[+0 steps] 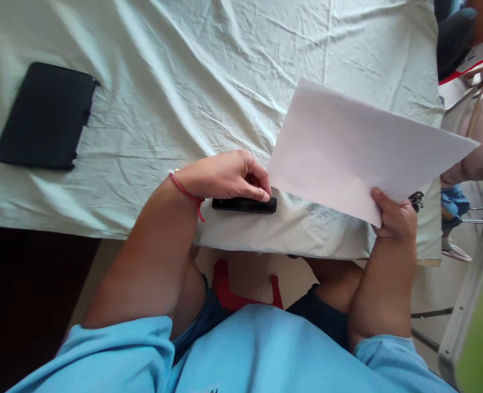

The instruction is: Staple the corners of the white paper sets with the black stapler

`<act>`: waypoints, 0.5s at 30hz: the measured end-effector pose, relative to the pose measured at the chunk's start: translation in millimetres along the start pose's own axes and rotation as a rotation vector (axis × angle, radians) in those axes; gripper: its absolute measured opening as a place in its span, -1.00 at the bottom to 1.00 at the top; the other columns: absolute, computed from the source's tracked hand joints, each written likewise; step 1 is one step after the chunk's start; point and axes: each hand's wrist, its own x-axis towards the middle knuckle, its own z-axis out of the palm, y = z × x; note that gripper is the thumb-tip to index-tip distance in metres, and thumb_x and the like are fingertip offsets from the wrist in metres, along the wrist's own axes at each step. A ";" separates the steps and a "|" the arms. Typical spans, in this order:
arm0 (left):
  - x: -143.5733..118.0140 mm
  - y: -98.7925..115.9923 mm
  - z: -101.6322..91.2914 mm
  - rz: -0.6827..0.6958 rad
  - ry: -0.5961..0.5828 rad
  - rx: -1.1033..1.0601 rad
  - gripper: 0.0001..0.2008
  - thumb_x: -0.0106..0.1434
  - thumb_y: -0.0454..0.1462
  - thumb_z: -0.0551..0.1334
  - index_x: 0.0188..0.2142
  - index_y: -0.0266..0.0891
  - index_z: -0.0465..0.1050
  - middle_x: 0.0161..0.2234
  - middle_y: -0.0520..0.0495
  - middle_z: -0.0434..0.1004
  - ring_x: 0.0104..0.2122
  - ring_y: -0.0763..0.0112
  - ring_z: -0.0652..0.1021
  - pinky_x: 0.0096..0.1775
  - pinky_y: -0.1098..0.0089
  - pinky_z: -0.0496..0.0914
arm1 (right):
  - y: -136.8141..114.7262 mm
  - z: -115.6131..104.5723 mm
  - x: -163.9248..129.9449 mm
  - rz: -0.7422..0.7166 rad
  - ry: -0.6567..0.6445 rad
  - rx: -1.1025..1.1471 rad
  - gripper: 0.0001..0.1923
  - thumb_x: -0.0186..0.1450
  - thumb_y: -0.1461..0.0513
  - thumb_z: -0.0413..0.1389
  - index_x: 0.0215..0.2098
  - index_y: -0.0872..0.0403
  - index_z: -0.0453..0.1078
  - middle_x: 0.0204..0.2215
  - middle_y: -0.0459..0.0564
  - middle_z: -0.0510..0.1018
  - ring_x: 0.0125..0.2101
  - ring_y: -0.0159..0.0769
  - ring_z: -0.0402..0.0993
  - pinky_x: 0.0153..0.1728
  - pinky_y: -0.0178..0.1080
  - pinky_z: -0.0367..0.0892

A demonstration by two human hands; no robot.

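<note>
My right hand [397,218] grips a white sheet of paper [339,147] by its near edge, thumb on top and fingers hidden underneath. The paper is tilted above the table; whether it is more than one sheet I cannot tell. My left hand [241,177], with a red cord round the wrist, is closed in a pinch at the paper's near left corner, which its fingertips cover. Just below those fingertips, a narrow black bar-shaped object [245,206] lies on the cloth near the table's front edge. Small dark metal pieces [417,201] show beside my right hand.
A pale cloth [176,65] with wrinkles covers the table. At the far left lies a flat black case [47,117]. Under the front edge is a red stool [228,289]. A green-topped table [481,316] stands at the right, and other people are partly visible beyond.
</note>
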 end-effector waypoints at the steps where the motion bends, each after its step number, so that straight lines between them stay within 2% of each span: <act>1: -0.5 -1.8 0.6 0.008 0.078 -0.020 -0.79 0.23 -0.07 0.45 -0.33 -0.12 0.78 -0.40 -0.02 0.68 -0.31 0.25 0.62 -0.25 0.34 0.37 | 0.3 3.6 -0.5 -0.011 0.011 0.013 -0.37 -0.20 0.17 0.72 -0.16 0.07 0.74 -0.13 -0.02 0.86 -0.19 -0.27 0.78 -0.12 -0.32 0.76; 5: 6.6 -11.2 3.6 -0.028 0.532 -0.196 -0.78 0.40 -0.10 0.38 -0.31 -0.18 0.61 -0.37 -0.05 0.57 -0.32 0.31 0.49 -0.23 0.31 0.37 | -0.3 15.9 -4.2 -0.018 0.012 0.079 -0.36 -0.15 0.17 0.72 -0.12 0.08 0.72 -0.11 -0.02 0.85 -0.13 -0.22 0.80 -0.01 -0.23 0.79; 7: 12.1 -13.3 4.7 -0.084 0.647 -0.273 -0.85 0.44 -0.16 0.39 -0.21 -0.19 0.57 -0.26 -0.08 0.61 -0.26 0.32 0.51 -0.19 0.32 0.41 | -1.2 20.9 -6.9 -0.023 -0.018 0.118 -0.39 -0.13 0.19 0.71 -0.13 0.07 0.71 -0.11 -0.02 0.85 -0.11 -0.20 0.81 0.01 -0.19 0.80; 9: 15.7 -12.6 5.9 -0.128 0.652 -0.333 -0.85 0.47 -0.20 0.41 -0.05 -0.20 0.59 -0.18 -0.09 0.64 -0.20 0.31 0.55 -0.14 0.32 0.43 | -2.1 24.9 -9.6 -0.029 -0.046 0.143 -0.42 -0.12 0.22 0.70 -0.15 0.06 0.70 -0.13 -0.04 0.85 -0.09 -0.20 0.81 0.00 -0.21 0.80; 11: 16.7 -10.4 8.0 -0.138 0.591 -0.381 -0.77 0.47 -0.20 0.43 0.05 -0.20 0.60 -0.20 -0.06 0.64 -0.19 0.30 0.58 -0.12 0.30 0.45 | -2.9 28.0 -12.0 -0.017 -0.057 0.153 -0.42 -0.14 0.23 0.71 -0.18 0.06 0.69 -0.17 -0.07 0.84 -0.12 -0.23 0.80 -0.04 -0.26 0.79; 13: 16.0 -8.6 10.8 -0.123 0.523 -0.409 -0.80 0.42 -0.23 0.45 -0.01 -0.20 0.64 -0.27 -0.03 0.62 -0.24 0.31 0.59 -0.13 0.29 0.45 | -3.4 30.2 -14.0 0.003 -0.061 0.158 -0.41 -0.17 0.23 0.72 -0.19 0.08 0.69 -0.20 -0.07 0.84 -0.15 -0.24 0.80 -0.09 -0.28 0.78; 15: 14.9 -8.0 13.7 -0.097 0.485 -0.412 -0.92 0.34 -0.29 0.44 -0.18 -0.20 0.64 -0.33 -0.01 0.61 -0.29 0.34 0.57 -0.16 0.30 0.43 | -3.6 31.6 -15.8 0.012 -0.063 0.150 -0.39 -0.18 0.22 0.72 -0.19 0.09 0.68 -0.20 -0.04 0.83 -0.16 -0.22 0.80 -0.09 -0.25 0.78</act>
